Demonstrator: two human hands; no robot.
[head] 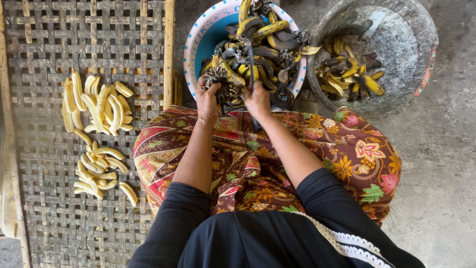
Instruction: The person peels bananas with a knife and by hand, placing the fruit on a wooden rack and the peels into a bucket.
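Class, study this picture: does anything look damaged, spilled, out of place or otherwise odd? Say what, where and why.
The bananas in the blue basin are heavily blackened, their skins overripe or bruised. The grey tub holds peels. The peeled bananas lie in loose heaps on the woven mat, not spilled. Nothing else stands out.

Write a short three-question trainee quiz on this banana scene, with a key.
1. True or false: the peeled bananas lie on the woven mat.
2. Which hand holds the knife? A) left hand B) right hand
3. Fill in: the grey tub holds mostly banana ____.

Key:
1. True.
2. B; the left hand grips a dark bunch over the blue basin.
3. Peels.
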